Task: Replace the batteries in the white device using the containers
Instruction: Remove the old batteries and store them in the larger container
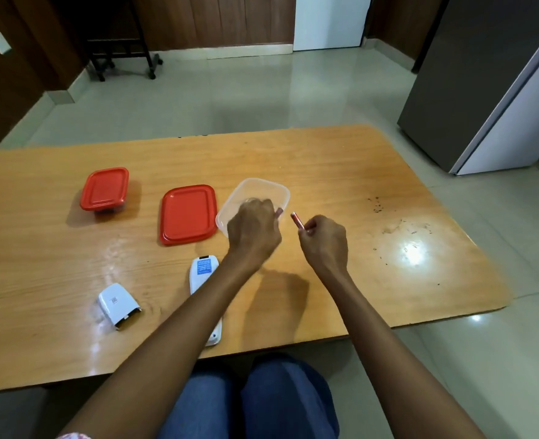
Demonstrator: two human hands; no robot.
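Observation:
The white device (203, 274) lies face down on the table, partly under my left forearm, its back cover (118, 305) off and lying to the left. My left hand (253, 231) is closed on a reddish battery (279, 212) over the near edge of the open clear container (261, 194). My right hand (324, 240) is just right of that container and pinches a second red battery (297, 220), tip pointing up-left. The container's red lid (188, 213) lies flat beside it. A second container with a red lid (105, 190) stays closed at the far left.
The wooden table (388, 248) has dark crumbs and scuffs on its right side. A grey fridge (489, 77) stands past the table's right corner. A black wheeled stand (121, 42) is at the far wall. My knees in blue jeans (249, 400) are under the near edge.

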